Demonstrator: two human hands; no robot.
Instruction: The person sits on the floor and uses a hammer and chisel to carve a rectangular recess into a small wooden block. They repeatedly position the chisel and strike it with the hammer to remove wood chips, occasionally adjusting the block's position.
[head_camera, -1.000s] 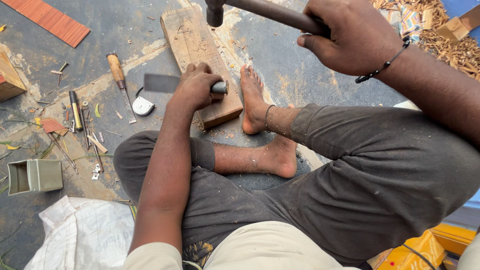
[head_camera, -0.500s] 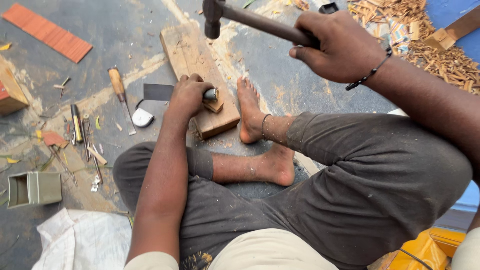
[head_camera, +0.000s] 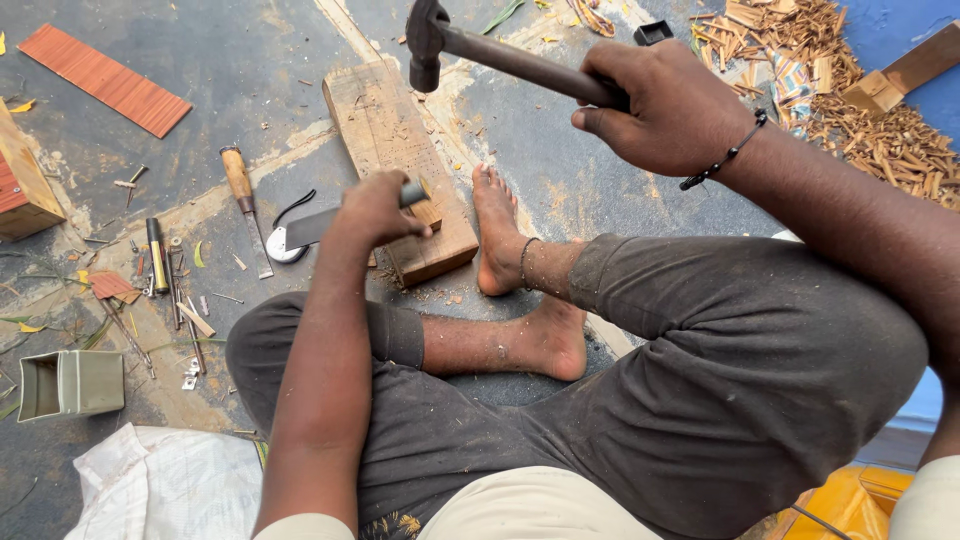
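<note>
My right hand (head_camera: 665, 105) grips the dark handle of a hammer (head_camera: 470, 45), its metal head raised above the far end of a wooden block (head_camera: 385, 130) on the floor. My left hand (head_camera: 372, 208) is closed on a flat metal chisel (head_camera: 312, 227) held sideways, one end poking out past my fingers over a small wood piece (head_camera: 428, 214) on the block's near end. I sit cross-legged, one bare foot (head_camera: 497, 228) against the block's right side.
Left of the block lie a wood-handled chisel (head_camera: 242, 190), a small round metal object (head_camera: 280, 245), nails and small tools (head_camera: 155, 265). A green tin (head_camera: 70, 383), a white sack (head_camera: 165, 485), a reddish strip (head_camera: 105, 78) and a pile of wood chips (head_camera: 850, 90) surround me.
The hammer has swung from the top edge down and left, its head now over the block. My left hand stays on the chisel; the view shifted slightly.
</note>
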